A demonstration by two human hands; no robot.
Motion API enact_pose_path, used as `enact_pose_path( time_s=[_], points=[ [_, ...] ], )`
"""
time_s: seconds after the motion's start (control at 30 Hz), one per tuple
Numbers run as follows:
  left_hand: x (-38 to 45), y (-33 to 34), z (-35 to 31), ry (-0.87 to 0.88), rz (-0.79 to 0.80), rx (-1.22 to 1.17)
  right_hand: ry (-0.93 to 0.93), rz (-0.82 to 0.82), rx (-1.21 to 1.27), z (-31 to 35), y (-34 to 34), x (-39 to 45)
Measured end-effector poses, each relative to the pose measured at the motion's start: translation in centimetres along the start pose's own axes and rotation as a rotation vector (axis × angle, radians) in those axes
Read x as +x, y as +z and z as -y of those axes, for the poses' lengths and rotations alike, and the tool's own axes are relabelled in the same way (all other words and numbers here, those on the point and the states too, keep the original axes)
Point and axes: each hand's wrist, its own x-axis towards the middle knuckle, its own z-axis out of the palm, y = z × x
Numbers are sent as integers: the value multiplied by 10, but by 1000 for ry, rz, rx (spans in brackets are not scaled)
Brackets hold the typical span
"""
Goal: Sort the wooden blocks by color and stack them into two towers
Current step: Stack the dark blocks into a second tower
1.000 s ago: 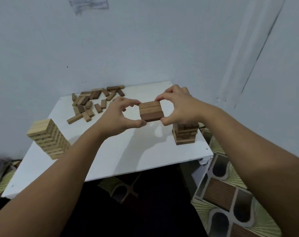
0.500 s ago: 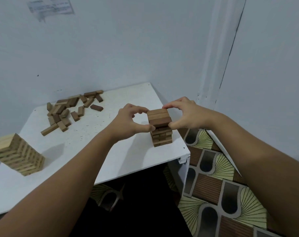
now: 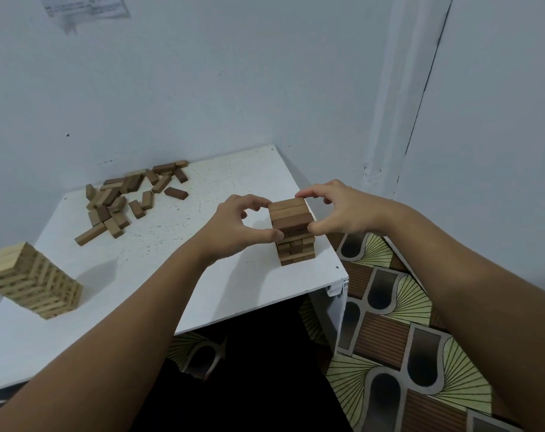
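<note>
**Entry: dark blocks being set on the dark tower, near right corner of the surface**

Item held: a layer of dark blocks (image 3: 291, 213), side by side, pinched between both hands. It sat at the top of the dark tower (image 3: 296, 249); whether it rested fully on the layer beneath or hung just above could not be told.

Left hand (image 3: 238, 226): on the left of the layer, thumb low against its near edge, forefinger curled to its far upper edge, a clear arch between them. Forearm ran in from the lower left.

Right hand (image 3: 339, 210): on the right of the layer, thumb at the near lower corner, fingers curled over the far top edge. Forearm ran in from the lower right. Both hands stood about equally near.

Key relation: the held blocks lay directly over the tower, between the hands, long axes running left to right toward each palm. The tower stood close to the right edge of the surface (image 3: 227, 291), so the likely next move, a straight lowering and release, allowed little sideways push.

Other stock: a finished-looking light tower (image 3: 35, 283) at the near left; a loose pile of blocks (image 3: 124, 199), mostly dark, at the far left.
</note>
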Motion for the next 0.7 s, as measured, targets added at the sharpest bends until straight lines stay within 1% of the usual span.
enact_pose_path(
  time_s=[0.27,0.33,0.4,0.47,0.57,0.63,0.7],
  points=[
    [-5,3,0,-14,2,-66,-15,10,12,0,-2,0],
    [-7,3,1,-14,-7,-84,-35,-8,70,-1,-1,-2],
    [-12,6,-1,-18,-47,-173,-49,-85,206,-2,3,-4],
    [-17,14,-8,-33,-134,-379,-47,-211,439,-2,13,-5],
    [-23,38,-26,-115,-292,-698,-34,-362,779,1,38,-1],
    [-24,54,-41,-162,-329,-815,-8,-380,910,9,54,0],
    [-24,66,-50,-183,-337,-857,18,-359,964,16,67,0]
  ],
)
